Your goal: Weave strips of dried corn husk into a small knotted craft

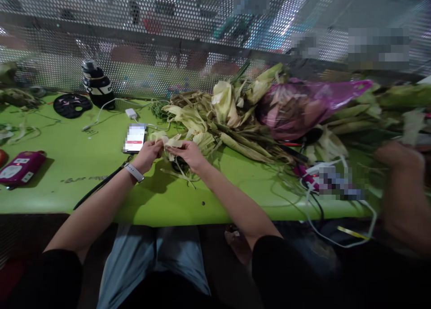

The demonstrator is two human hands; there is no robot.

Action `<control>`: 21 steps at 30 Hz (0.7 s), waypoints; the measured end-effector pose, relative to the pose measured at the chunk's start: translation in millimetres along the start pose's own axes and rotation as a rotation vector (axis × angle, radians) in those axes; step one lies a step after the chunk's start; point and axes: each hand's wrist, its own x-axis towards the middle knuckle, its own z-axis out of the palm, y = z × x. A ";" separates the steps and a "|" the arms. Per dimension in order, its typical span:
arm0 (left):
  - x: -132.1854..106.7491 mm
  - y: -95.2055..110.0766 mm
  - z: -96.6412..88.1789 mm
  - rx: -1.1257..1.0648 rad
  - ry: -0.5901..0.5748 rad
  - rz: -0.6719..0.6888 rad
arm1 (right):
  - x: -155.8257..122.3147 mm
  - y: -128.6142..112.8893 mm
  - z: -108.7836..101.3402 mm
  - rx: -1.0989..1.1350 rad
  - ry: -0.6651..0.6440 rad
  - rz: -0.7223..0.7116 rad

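Observation:
My left hand (152, 153), with a watch (134, 172) on its wrist, is closed on a pale piece of corn husk (175, 141). Pinching the same husk from the other side is my right hand (188, 155). Thin husk strips (188, 179) hang below the hands, and a dark round thing beneath them is partly hidden. Just left of my left hand lies a phone (134, 137) with a lit screen. A big heap of corn husks (232, 143) spreads behind and to the right of my hands.
A pink plastic bag (289, 111) sits on the husks. At back left stand a black bottle (98, 85) and a black fan-shaped item (72, 105). A purple device (23, 167) lies left. Cables (308, 210) and a co-worker's hand (400, 156) are right. A perforated metal screen (168, 53) stands behind.

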 end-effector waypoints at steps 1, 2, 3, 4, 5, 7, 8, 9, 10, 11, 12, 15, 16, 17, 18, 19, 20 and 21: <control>0.5 1.5 -1.6 0.015 0.008 0.014 | -0.3 -0.2 -0.4 -0.012 -0.001 0.000; 0.7 3.2 -3.0 0.012 0.014 0.026 | -0.5 -0.4 -0.8 -0.014 -0.001 0.003; 0.8 5.0 -4.2 -0.007 0.010 0.033 | -0.7 -0.7 -1.4 -0.005 0.002 0.009; 0.7 6.8 -5.3 -0.037 -0.004 0.035 | -0.7 -1.0 -2.0 0.014 0.007 0.020; 0.5 8.6 -6.2 -0.075 -0.033 0.029 | -0.6 -1.3 -2.7 0.036 0.008 0.039; 0.0 11.6 -7.9 -0.144 -0.111 0.008 | -0.3 -2.4 -4.3 0.080 -0.010 0.089; -0.2 13.0 -8.7 -0.169 -0.139 0.000 | -0.1 -3.1 -5.3 0.106 -0.029 0.116; -0.3 14.3 -9.4 -0.187 -0.148 -0.004 | 0.1 -3.9 -6.2 0.138 -0.049 0.142; -0.3 15.5 -10.1 -0.205 -0.142 -0.006 | 0.1 -4.9 -7.1 0.171 -0.075 0.168; -0.2 16.7 -10.5 -0.223 -0.123 -0.009 | 0.1 -6.1 -7.9 0.201 -0.098 0.191; 0.1 17.7 -10.9 -0.241 -0.097 -0.013 | 0.1 -7.3 -8.6 0.223 -0.120 0.212; 1.6 20.1 -11.8 -0.289 -0.044 -0.031 | -0.2 -10.9 -10.0 0.255 -0.164 0.271; 2.2 20.4 -12.1 -0.310 -0.047 -0.043 | -0.3 -11.9 -10.2 0.265 -0.165 0.285; 2.8 20.5 -12.4 -0.335 -0.060 -0.054 | -0.4 -12.7 -10.2 0.275 -0.161 0.297; 3.3 20.2 -12.7 -0.359 -0.077 -0.069 | -0.5 -13.2 -10.0 0.283 -0.157 0.306; 3.7 19.6 -13.0 -0.377 -0.089 -0.080 | -0.7 -13.6 -9.6 0.289 -0.152 0.310; 4.0 18.7 -13.3 -0.383 -0.094 -0.086 | -1.0 -13.8 -9.0 0.294 -0.150 0.311; 4.3 17.7 -13.8 -0.375 -0.093 -0.082 | -1.4 -14.0 -8.4 0.296 -0.151 0.310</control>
